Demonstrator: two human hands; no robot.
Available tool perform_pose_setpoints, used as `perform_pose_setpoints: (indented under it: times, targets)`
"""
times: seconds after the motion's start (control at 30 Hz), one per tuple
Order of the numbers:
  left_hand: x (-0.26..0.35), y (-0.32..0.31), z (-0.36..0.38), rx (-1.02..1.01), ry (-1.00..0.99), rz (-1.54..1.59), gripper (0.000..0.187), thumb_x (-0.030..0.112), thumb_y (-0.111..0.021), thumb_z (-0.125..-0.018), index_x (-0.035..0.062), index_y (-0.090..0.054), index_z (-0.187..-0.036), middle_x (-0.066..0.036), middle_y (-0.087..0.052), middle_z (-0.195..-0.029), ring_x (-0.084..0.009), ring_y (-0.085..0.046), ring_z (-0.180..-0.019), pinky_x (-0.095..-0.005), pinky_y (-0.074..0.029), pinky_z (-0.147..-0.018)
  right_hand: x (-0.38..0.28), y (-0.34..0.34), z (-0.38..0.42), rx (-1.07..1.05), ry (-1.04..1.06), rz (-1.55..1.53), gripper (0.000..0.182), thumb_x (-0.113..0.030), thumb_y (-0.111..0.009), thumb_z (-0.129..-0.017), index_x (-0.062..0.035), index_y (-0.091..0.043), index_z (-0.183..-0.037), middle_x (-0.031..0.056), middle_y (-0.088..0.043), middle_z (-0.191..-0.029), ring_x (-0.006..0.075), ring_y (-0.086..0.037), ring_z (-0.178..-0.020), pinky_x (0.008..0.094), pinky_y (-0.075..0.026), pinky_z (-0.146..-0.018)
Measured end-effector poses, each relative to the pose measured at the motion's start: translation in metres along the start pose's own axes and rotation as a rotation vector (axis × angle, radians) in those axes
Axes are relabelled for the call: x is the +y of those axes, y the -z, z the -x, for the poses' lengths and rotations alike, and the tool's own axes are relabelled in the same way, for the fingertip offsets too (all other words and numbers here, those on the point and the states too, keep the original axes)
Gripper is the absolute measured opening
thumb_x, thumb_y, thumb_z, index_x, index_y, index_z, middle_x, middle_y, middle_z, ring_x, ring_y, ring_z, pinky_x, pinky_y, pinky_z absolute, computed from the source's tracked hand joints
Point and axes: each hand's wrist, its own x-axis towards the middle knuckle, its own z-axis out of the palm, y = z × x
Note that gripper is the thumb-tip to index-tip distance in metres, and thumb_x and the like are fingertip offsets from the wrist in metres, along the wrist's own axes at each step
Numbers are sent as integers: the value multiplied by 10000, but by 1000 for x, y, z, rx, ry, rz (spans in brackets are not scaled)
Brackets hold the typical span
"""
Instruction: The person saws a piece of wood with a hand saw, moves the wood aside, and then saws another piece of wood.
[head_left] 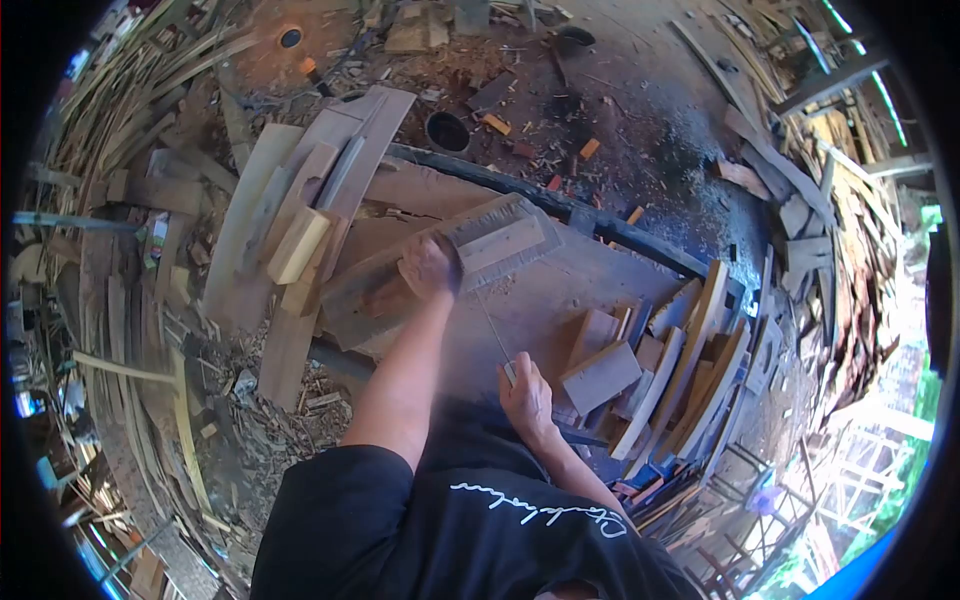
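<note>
My left hand (428,268) is over a wooden block with a long recess (505,247), which lies slantwise on the worktable (570,285). Motion smears its fingers, and a dark shape shows along its right side; I cannot make out what that is. Nearer my body, my right hand (525,397) is closed around the near end of a thin, straight rod-like tool (493,322). The rod points away from me, its far end close to the block. Wood dust and small shavings lie on the tabletop beside the block.
Long shaped boards (345,160) are stacked on the table's left. Curved and square-cut wood pieces (602,378) crowd its right side. Beyond the table's dark edge, a black bucket (447,131) stands on the chip-strewn floor. Lumber piles (125,320) line the far left.
</note>
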Motion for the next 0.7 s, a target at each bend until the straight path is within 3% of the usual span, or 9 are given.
perform_pose_setpoints:
  times: [0.23,0.3,0.37,0.43,0.57,0.63,0.7]
  targets:
    - [-4,-9,2,12,27,13,294,264,-449,-954,95,-679,-886,-122,-682,-959,-300,-631,-964,-482,-476,-778,8,-21,-20,93,80,-32,252,-187,-689,-899,-35,-492,-943,203,-613,-808,413,-630,-732,492,-502,-606]
    - [-13,-29,1,32,57,44,337,337,-512,-927,91,-710,-812,-153,-688,-920,-333,-653,-875,-477,-470,-756,5,-18,-18,107,69,-53,261,-189,-700,-891,-34,-495,-932,203,-607,-800,417,-624,-725,493,-500,-599]
    - [-15,-43,3,205,43,67,331,335,-512,-927,95,-707,-807,-149,-691,-907,-324,-652,-893,-473,-465,-773,8,-19,-16,113,91,-41,264,-198,-698,-893,-33,-495,-926,206,-608,-803,421,-621,-719,496,-499,-598]
    - [-14,-38,3,76,73,62,321,316,-505,-930,96,-708,-813,-137,-694,-895,-316,-647,-912,-473,-463,-773,7,-23,-19,118,121,-30,267,-206,-697,-895,-33,-495,-919,209,-609,-806,424,-619,-714,499,-497,-597]
    - [-5,-18,-1,108,65,61,317,304,-498,-934,98,-708,-815,-129,-697,-888,-312,-647,-913,-468,-463,-776,-1,-28,-22,83,11,18,280,-216,-686,-901,-27,-479,-899,244,-601,-750,467,-603,-698,519,-472,-587]
    - [-1,-11,2,-68,83,29,273,195,-463,-919,109,-721,-901,-69,-705,-996,-262,-594,-1089,-451,-448,-860,-7,-22,-21,95,-24,10,288,-212,-690,-896,-22,-473,-888,266,-593,-707,494,-592,-692,529,-453,-579]
    - [3,0,2,-71,82,42,251,198,-489,-903,120,-724,-860,-70,-709,-946,-258,-600,-1075,-446,-453,-843,-15,-9,-20,60,-42,-17,298,-221,-701,-888,-29,-472,-887,261,-602,-709,490,-603,-699,529,-460,-584]
